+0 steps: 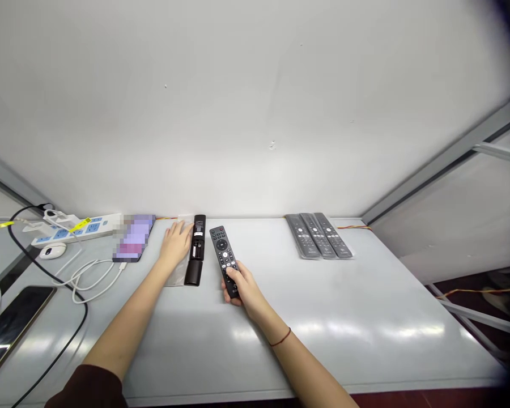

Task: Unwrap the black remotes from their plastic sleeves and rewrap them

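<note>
My right hand [242, 286] is wrapped around the lower part of a black remote control [223, 255], with the thumb over its lower buttons. The buttons face up. My left hand [177, 245] lies flat with outstretched fingers on a clear plastic sleeve [177, 277]. Right beside those fingertips, a second black remote [198, 241] lies face down with its battery compartment exposed. Its battery cover [194, 272] appears slid down at the near end. I cannot tell whether my left fingertips touch this remote.
Three sleeved remotes [318, 237] lie side by side at the back right. On the left are a power strip [97, 226], a lit phone [135, 238] on a white cable [94, 299], a dark phone [12, 323], a white earbud case [53, 250] and a black cable [84, 323]. A wall [255, 170] rises behind.
</note>
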Action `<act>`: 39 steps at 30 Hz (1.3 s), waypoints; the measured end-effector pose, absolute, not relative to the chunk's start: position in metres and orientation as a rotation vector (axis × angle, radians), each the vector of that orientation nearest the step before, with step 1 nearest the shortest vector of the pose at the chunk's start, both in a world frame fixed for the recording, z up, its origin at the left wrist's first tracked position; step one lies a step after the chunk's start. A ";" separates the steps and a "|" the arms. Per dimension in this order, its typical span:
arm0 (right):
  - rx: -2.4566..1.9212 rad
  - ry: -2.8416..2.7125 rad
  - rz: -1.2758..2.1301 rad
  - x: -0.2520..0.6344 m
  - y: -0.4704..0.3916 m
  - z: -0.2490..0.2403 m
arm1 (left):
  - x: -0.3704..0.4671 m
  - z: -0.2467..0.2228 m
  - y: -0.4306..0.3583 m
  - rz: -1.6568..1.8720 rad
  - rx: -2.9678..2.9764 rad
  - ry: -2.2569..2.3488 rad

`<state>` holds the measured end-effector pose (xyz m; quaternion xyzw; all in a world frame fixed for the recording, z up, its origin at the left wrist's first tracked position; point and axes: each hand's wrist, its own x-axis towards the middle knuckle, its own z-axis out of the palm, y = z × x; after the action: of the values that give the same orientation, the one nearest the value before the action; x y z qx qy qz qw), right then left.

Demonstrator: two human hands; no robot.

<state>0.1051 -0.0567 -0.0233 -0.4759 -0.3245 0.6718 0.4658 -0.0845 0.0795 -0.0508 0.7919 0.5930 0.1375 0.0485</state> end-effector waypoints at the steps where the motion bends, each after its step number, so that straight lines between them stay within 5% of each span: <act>1: -1.169 -0.797 1.648 0.105 -0.057 -0.023 | -0.084 -0.051 0.079 0.415 2.413 1.815; 7: -1.167 -0.788 1.636 0.105 -0.056 -0.023 | -0.084 -0.043 0.077 0.486 2.362 1.819; 11: -1.129 -0.717 1.688 0.105 -0.055 -0.025 | -0.075 -0.024 0.065 0.835 2.219 1.713; 14: -1.054 -0.625 1.770 0.104 -0.054 -0.027 | -0.053 -0.014 0.047 1.099 1.722 1.381; 20: -0.901 -0.615 1.827 0.103 -0.057 -0.026 | -0.005 -0.005 0.014 1.030 0.630 0.824; 39: -0.709 -0.715 2.054 0.117 -0.064 -0.019 | 0.001 0.008 0.003 1.206 0.404 0.754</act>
<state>0.1166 -0.0640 -0.0187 -0.2819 -0.2847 0.8172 0.4142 0.0009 0.0026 0.0075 0.1841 0.3434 0.5496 0.7390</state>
